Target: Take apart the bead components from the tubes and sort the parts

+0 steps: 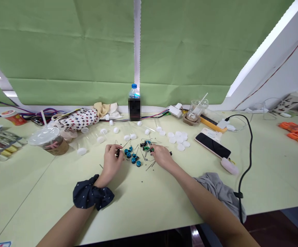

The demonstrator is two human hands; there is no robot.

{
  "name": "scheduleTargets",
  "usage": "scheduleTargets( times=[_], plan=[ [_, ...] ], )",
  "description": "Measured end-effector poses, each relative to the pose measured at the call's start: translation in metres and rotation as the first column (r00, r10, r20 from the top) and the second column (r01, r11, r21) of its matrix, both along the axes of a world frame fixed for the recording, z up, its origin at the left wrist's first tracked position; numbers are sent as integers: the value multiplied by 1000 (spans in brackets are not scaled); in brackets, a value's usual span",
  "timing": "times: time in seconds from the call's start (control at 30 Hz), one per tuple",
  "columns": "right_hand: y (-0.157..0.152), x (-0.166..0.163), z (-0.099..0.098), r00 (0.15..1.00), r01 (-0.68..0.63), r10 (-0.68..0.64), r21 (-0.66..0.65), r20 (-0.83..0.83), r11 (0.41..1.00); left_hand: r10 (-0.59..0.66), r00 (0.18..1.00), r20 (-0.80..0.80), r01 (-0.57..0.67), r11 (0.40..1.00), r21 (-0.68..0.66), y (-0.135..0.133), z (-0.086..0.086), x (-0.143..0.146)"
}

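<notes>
Pinching small parts (117, 153): left grip (112, 161), right grip (161, 156); pale-green table (149, 202), green blinds (87, 51) behind.

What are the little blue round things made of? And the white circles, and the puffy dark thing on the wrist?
The blue round parts look like shiny metal, since they glint; coated plastic is possible. The white discs look like matte plastic, smooth and even. The scrunchie is soft cloth, gathered in folds, with tiny dots.
</notes>
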State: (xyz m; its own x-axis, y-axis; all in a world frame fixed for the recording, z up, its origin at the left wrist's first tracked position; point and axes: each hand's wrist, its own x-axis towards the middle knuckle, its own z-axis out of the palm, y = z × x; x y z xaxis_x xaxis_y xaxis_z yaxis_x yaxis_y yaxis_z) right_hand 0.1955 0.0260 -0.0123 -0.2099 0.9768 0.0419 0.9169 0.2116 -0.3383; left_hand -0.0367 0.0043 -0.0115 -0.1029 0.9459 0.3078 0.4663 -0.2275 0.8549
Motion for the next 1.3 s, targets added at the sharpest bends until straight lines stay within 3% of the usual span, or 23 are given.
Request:
scheduleTargets(
  times=[0.33, 0.5, 0.57, 0.63, 0.73, 0.87, 1.0, 1.1, 1.3],
  plan=[
    [-4, 6, 6, 996, -53, 54, -3, 78, 999, -42, 969, -245, 50, 998, 25, 5, -17, -5],
    [-14, 0, 21, 990, -107, 124, 238, -60, 965, 51, 946, -320, 5, 985, 170, -5, -4, 3],
    [-22, -7, 25, 971, -181, 223, 335, -91, 925, -13, 970, -245, 56, 984, 170, -13, 7, 10],
    [-30, -13, 26, 944, -260, 316, 385, -89, 885, -231, 970, -76, 236, 970, 62, -21, 15, 19],
    [-40, -21, 23, 900, -353, 422, 389, -108, 851, -440, 884, 160, 454, 889, -64, -28, 21, 27],
    [-43, -24, 22, 799, -387, 477, 295, -366, 874, -469, 833, 294, 518, 847, -115, -28, 21, 28],
    [-35, -21, 19, 661, -281, 283, 121, -695, 952, -474, 780, 409, 561, 819, -119, -25, 18, 26],
    [-29, -20, 15, 604, -236, 253, 133, -756, 963, -405, 786, 467, 513, 849, -126, -23, 14, 26],
    [-26, -22, 14, 602, -230, 322, 228, -730, 946, -351, 767, 537, 481, 869, -118, -21, 10, 25]
  ],
)
